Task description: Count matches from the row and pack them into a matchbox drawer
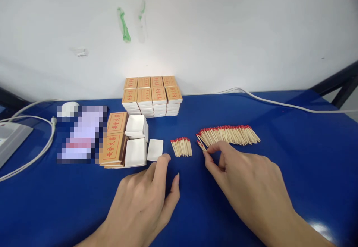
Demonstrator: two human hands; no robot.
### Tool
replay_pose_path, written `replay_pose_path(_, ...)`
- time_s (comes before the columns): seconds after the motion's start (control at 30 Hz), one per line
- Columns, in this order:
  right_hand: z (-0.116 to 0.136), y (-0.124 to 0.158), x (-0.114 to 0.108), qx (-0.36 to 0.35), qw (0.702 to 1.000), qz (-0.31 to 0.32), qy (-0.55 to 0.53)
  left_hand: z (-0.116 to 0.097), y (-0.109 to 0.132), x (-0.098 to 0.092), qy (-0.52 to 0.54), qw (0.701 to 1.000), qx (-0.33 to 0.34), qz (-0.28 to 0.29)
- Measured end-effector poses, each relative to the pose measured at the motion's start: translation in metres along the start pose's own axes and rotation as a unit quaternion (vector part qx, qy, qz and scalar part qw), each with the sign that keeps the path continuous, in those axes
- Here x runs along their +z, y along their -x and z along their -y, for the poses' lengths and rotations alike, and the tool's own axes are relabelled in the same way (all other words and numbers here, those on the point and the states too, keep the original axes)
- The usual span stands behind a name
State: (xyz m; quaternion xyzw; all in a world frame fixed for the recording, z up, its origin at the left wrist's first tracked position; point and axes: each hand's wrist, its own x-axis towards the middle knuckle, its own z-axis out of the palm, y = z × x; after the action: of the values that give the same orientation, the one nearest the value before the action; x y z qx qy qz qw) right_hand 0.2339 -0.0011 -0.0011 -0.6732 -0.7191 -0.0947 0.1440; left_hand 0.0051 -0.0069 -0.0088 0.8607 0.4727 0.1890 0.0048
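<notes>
Between the thumb and index finger of my right hand [246, 176] are a few red-tipped matches [200, 145], pinched by their lower ends. Just behind that hand lies a long row of matches [229, 134], heads pointing away from me. A smaller group of matches [181, 147] rests left of my right hand. My left hand [148, 193] hovers low over the table with thumb and index finger apart and nothing between them. Its index fingertip is close to a single white matchbox tray [155, 150]; whether they touch I cannot tell.
Stacked white trays [135, 152] and orange matchbox sleeves [112, 146] stand to the left. Filled-looking matchboxes [152, 96] are piled against the white wall. Further left are a blurred phone [86, 133], a white mouse-like object [69, 109], cables [50, 138] and a power strip [13, 138].
</notes>
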Motion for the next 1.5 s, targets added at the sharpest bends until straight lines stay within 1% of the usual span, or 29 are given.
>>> replay_pose_path(0.1, -0.001, 0.000, 0.002, 0.011, 1.000, 0.013, -0.002, 0.001, 0.000, 0.000, -0.001, 1.000, 0.004, -0.003)
replay_pose_path(0.17, -0.002, -0.001, 0.001, 0.028, 0.999, 0.015, -0.027, 0.000, 0.000, -0.002, 0.002, 1.000, 0.011, -0.014)
replay_pose_path(0.23, -0.001, -0.004, -0.003, 0.048, 0.994, 0.019, -0.100, 0.000, 0.000, -0.003, 0.018, 0.999, 0.028, -0.041)
replay_pose_path(0.27, 0.001, -0.006, -0.007, 0.061, 0.986, 0.027, -0.156, -0.001, 0.001, -0.004, 0.029, 0.997, 0.038, -0.058)
replay_pose_path(0.3, 0.003, -0.008, -0.012, 0.075, 0.971, 0.044, -0.222, -0.002, 0.001, -0.005, 0.042, 0.995, 0.046, -0.073)
replay_pose_path(0.33, 0.005, -0.009, -0.017, 0.090, 0.949, 0.070, -0.295, -0.002, 0.002, -0.006, 0.055, 0.994, 0.045, -0.085)
replay_pose_path(0.37, 0.008, -0.010, -0.022, 0.108, 0.918, 0.106, -0.366, -0.003, 0.003, -0.007, 0.069, 0.993, 0.037, -0.090)
replay_pose_path(0.43, 0.013, -0.012, -0.031, 0.144, 0.843, 0.193, -0.480, -0.005, 0.004, -0.008, 0.099, 0.992, 0.009, -0.077)
replay_pose_path(0.5, 0.018, -0.012, -0.037, 0.171, 0.775, 0.266, -0.547, -0.006, 0.005, -0.009, 0.132, 0.990, -0.017, -0.048)
replay_pose_path(0.53, 0.019, -0.012, -0.038, 0.181, 0.749, 0.291, -0.567, -0.006, 0.006, -0.010, 0.149, 0.988, -0.022, -0.040)
replay_pose_path(0.6, 0.020, -0.011, -0.038, 0.190, 0.716, 0.320, -0.590, -0.006, 0.006, -0.011, 0.191, 0.981, -0.023, -0.038)
replay_pose_path(0.67, 0.019, -0.009, -0.037, 0.191, 0.695, 0.336, -0.607, -0.006, 0.004, -0.012, 0.233, 0.971, -0.020, -0.050)
replay_pose_path(0.83, 0.016, -0.008, -0.035, 0.198, 0.657, 0.378, -0.622, -0.005, -0.004, -0.015, 0.307, 0.949, -0.023, -0.072)
replay_pose_path(0.9, 0.015, -0.008, -0.035, 0.200, 0.649, 0.391, -0.622, -0.004, -0.007, -0.015, 0.338, 0.938, -0.020, -0.076)
replay_pose_path(1.0, 0.014, -0.010, -0.033, 0.200, 0.651, 0.392, -0.618, -0.004, -0.008, -0.014, 0.377, 0.922, -0.030, -0.079)
replay_pose_path(1.2, 0.014, -0.009, -0.030, 0.202, 0.653, 0.391, -0.616, -0.006, -0.006, -0.012, 0.436, 0.895, -0.070, -0.070)
replay_pose_path(1.37, 0.015, -0.008, -0.031, 0.210, 0.646, 0.392, -0.620, -0.007, -0.006, -0.012, 0.444, 0.889, -0.085, -0.068)
replay_pose_path(1.5, 0.015, -0.008, -0.030, 0.206, 0.652, 0.390, -0.617, -0.008, -0.006, -0.012, 0.437, 0.891, -0.093, -0.075)
